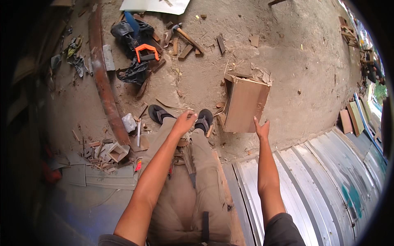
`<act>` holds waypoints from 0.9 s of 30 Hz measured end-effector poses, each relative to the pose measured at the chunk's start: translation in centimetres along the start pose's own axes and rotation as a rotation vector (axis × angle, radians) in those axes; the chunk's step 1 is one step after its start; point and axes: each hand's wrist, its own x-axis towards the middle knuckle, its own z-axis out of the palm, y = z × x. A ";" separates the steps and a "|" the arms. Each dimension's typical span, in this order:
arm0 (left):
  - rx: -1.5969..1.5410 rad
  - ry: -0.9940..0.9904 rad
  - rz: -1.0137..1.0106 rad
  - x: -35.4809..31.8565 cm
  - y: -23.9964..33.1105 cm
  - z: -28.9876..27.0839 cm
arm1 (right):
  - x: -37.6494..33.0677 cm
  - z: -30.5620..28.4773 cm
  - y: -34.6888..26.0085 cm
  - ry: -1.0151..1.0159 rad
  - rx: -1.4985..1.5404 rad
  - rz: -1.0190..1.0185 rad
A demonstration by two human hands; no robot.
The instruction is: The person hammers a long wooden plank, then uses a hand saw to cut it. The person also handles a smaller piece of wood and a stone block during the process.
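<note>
Room: bare dirt beyond box (245, 104)
Box: brown, tilted
Right hand (261, 129): open, touching box's near edge
Left hand (184, 121): loosely curled, empty

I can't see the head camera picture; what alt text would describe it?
Seen from above, a person's right hand reaches to the lower edge of a brown open-sided wooden box on a dusty concrete floor, while the left hand hovers over sandalled feet. Wood scraps and an orange-handled saw lie nearby.
</note>
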 end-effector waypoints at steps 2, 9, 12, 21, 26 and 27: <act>0.124 -0.048 -0.011 4.1 -1.2 4.5 | 4.8 1.7 0.5 -0.066 0.062 0.021; 0.121 -0.232 0.015 14.8 1.6 16.7 | 8.7 4.7 -2.2 -0.104 0.478 0.018; 0.061 -0.202 -0.018 15.0 1.0 19.3 | 8.7 5.5 -1.9 -0.065 0.542 -0.010; -0.186 0.034 0.134 5.2 -2.2 15.5 | 1.4 1.4 -8.4 -0.111 0.686 -0.149; -0.287 0.211 0.223 4.0 -2.4 11.7 | -0.2 0.8 -15.1 -0.158 0.654 -0.225; -0.284 0.240 0.221 4.2 -2.2 10.5 | -0.3 1.0 -16.4 -0.167 0.665 -0.209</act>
